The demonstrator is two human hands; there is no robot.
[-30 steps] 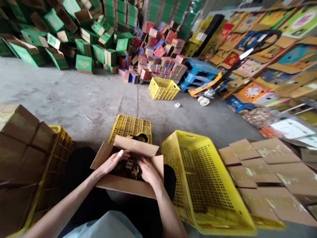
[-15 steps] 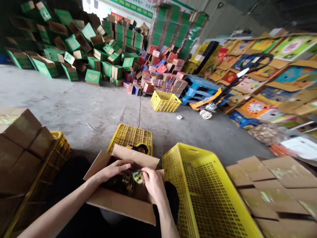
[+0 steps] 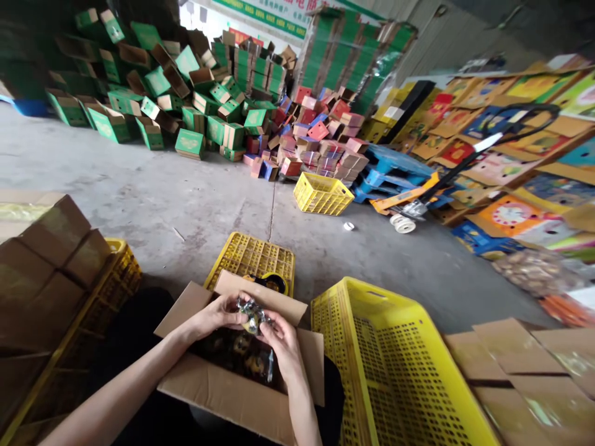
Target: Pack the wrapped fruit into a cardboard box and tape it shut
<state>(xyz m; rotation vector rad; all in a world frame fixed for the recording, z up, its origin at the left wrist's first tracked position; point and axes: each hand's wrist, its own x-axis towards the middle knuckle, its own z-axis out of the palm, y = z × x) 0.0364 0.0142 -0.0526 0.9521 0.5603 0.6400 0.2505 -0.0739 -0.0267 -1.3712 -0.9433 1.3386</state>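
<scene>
Both forearms reach forward over the open cardboard box [image 3: 242,384] on the lap. The left hand [image 3: 218,314] and right hand [image 3: 281,337], fingers curled, pinch a small shiny packet [image 3: 251,311] between them just above the box; which way it points is unclear. Beyond lie a tape dispenser [image 3: 272,283] on a flat yellow crate [image 3: 251,257].

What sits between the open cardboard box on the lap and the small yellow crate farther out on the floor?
In the head view, an upturned yellow crate bearing a tape dispenser, then bare concrete floor up to the small yellow crate beyond the cardboard box.
</scene>
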